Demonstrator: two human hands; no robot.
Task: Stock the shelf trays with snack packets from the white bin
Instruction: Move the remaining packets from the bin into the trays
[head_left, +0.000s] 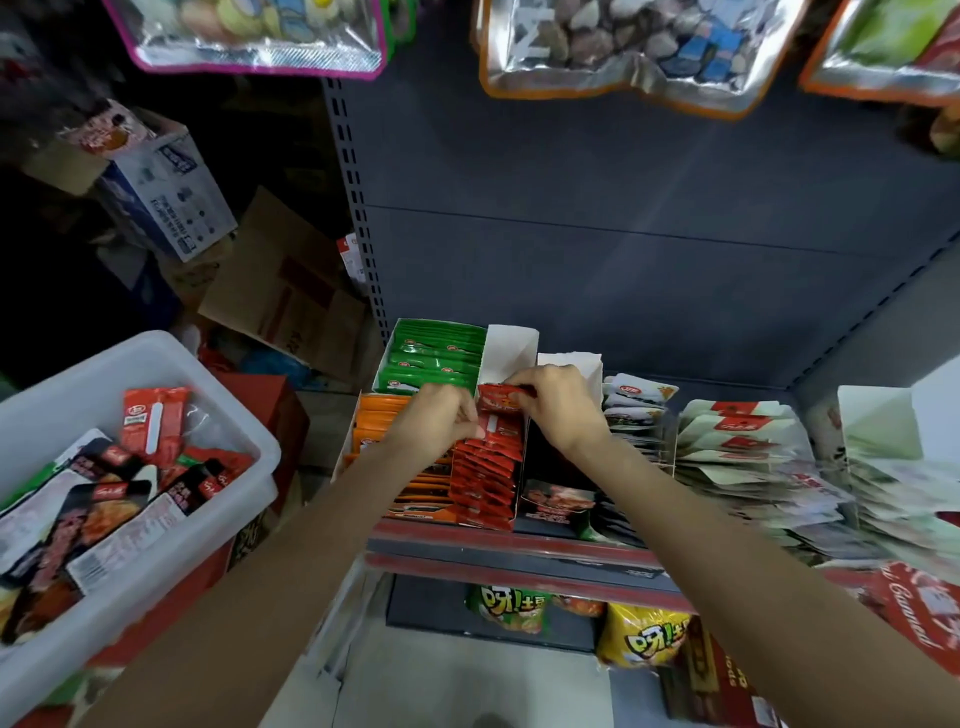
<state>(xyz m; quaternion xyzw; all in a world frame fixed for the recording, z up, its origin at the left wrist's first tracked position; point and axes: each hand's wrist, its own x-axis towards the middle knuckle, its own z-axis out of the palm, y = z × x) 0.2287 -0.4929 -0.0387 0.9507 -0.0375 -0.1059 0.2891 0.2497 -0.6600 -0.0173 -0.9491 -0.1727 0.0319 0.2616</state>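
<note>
White bin (156, 364) of mixed packets well left of your hands, orange packets (379, 415) under your left hand (441, 415), its fingers pinching the red packet (498, 410) standing in the red tray (485, 483), your right hand (558, 400) pinching its top edge

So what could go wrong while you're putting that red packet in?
Maybe two things. The red packet is pinched by the left hand and right hand above a red row that already looks packed, so it might crumple or pop back out. The white bin sits at the side with packets piled loosely, so an elbow bump might spill some.
</note>
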